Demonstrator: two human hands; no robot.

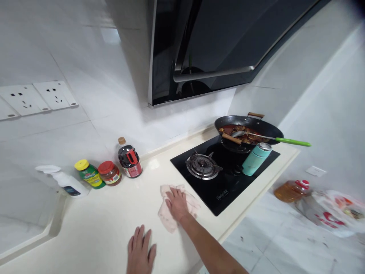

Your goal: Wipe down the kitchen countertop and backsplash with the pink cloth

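Note:
Palm down, my right hand [177, 204] grips a pale pink cloth [165, 217] against the cream countertop [114, 217], just left of the gas stove. The cloth spreads out flat around my fingers, and part of it is hidden under the hand. Lower in the view, my left hand [141, 251] rests on the countertop with its fingers stretched out and nothing in it. A gap of bare counter lies between it and the cloth.
On the black gas stove [225, 194] are a wok [273, 129] of food with a green-handled spatula [293, 142], and a turquoise flask [256, 160]. A dark sauce bottle [130, 160], red-lidded jar [110, 173], yellow-capped bottle [89, 174] and white spray bottle [67, 182] line the wall. The range hood [216, 45] hangs above.

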